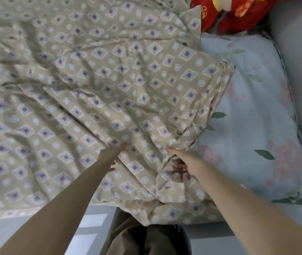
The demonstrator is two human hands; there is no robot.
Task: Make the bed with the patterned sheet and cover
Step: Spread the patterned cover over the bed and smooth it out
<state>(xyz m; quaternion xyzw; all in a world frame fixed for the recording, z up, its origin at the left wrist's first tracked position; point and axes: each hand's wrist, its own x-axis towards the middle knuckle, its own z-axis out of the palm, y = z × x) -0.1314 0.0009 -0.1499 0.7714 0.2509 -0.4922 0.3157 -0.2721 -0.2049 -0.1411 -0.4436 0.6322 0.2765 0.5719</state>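
**Both hands on the rumpled cover at the bed's near edge**

Head view: the patterned cover (109,80) is beige, printed with rows of purple diamonds in pale frames and small white rings between them. It lies on the bed, filling the frame from 9 o'clock across the centre to about 2 o'clock, and its lower hem hangs over the near edge at 6 o'clock. Its long axis runs from 9 o'clock to 3 o'clock. The cloth is heavily creased, and the creases fan out from the 2 hands toward 10 and 12 o'clock. On the 3 o'clock side it is doubled over in layers, with a stacked edge slanting from 1 o'clock down to 5 o'clock.

The left hand (112,156) reaches in from 7 o'clock and rests on the cover just below centre, fingers pointing to 1 o'clock. It is blurred, so I cannot tell whether it pinches the cloth or only presses it. The right hand (183,162) comes in from 5 o'clock, close beside the left. Its forefinger lies straight along the cloth and its other fingers curl into a bunched fold, gripping the cover.

At 3 o'clock, pale blue floral bedding (253,116) lies partly under the folded edge. Red fabric (238,13) sits at 1 o'clock. Dark trousers (137,236) and grey floor (17,232) show at 6 o'clock.
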